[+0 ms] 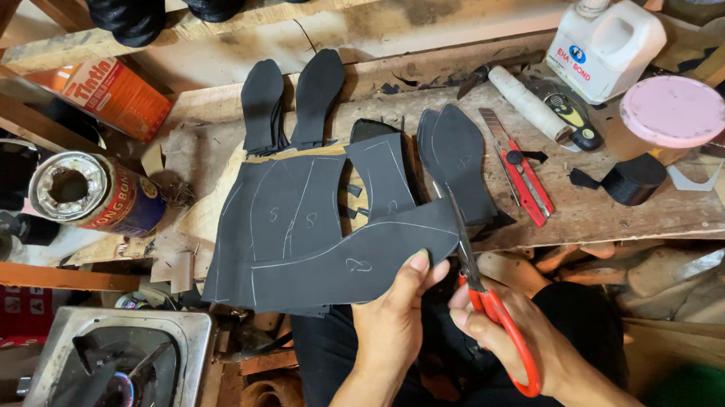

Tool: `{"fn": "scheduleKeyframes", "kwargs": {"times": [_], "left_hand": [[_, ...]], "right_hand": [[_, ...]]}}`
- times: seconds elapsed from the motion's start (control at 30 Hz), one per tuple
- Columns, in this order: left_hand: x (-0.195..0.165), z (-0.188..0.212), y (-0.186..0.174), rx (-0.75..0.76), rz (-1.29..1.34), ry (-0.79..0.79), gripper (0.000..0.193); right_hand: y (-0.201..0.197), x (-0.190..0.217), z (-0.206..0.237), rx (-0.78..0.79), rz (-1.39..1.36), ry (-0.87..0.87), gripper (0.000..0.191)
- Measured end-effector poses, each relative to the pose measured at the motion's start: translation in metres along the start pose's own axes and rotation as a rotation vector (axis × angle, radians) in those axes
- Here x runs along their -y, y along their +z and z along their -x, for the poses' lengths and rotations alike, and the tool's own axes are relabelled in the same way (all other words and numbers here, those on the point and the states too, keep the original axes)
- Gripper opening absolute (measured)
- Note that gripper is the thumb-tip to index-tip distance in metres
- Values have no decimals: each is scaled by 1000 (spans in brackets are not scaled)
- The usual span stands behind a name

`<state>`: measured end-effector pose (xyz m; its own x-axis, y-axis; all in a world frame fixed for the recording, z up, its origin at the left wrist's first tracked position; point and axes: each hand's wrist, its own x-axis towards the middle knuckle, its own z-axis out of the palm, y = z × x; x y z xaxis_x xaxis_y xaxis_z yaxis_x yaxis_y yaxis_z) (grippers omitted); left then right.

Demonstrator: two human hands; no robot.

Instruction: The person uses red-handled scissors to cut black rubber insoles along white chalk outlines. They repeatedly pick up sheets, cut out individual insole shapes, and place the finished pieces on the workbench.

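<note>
My right hand [507,325] is closed through the red handles of the scissors [480,276], fingers wrapped round the loops, blades pointing away from me and up along the right end of the black rubber sheet [332,257]. The blades sit at the sheet's edge, right where a chalked sole outline runs out. My left hand [392,320] is clamped on the near edge of that same sheet, thumb on top beside a small chalk mark, fingers under it, holding it up off the front of the wooden bench [618,207].

The sheet spreads left and far from my grip, with more chalk lines and marks drawn across it. Just beyond the scissor tips two cut sole shapes [457,159] lie on the bench, and farther back two more black soles [291,98] lean upright against the back board. To the right of the blades lies a red utility knife [520,167], then a white roll [530,102] and a black-and-yellow tool [573,116]. At the far right stand a white plastic jug [611,42] and a pink round lid [672,111]. On the far left a tin of glue [94,195] lies on its side, open end towards me, and near left a gas burner [116,382] shows a blue flame.
</note>
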<state>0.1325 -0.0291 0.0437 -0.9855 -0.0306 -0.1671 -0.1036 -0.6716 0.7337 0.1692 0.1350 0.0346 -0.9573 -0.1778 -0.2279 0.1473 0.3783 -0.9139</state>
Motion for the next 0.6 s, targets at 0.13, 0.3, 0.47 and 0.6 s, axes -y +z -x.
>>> {"fn": "scheduleKeyframes", "kwargs": {"times": [0.13,0.3,0.47,0.6], "left_hand": [[-6,-2,-4,15,-28,-8,24],[-17,-5,-10,66,-94,-57,26],[-22,-8,-13,123,-126,-75,27],[-27,-12,-17,175,-162,-127,25]], "right_hand": [[-1,3,3,34,-37,127,20],[-10,1,14,71,24,44,20],[-17,-5,18,83,115,39,21],[-24,-12,21,130,125,-56,22]]}}
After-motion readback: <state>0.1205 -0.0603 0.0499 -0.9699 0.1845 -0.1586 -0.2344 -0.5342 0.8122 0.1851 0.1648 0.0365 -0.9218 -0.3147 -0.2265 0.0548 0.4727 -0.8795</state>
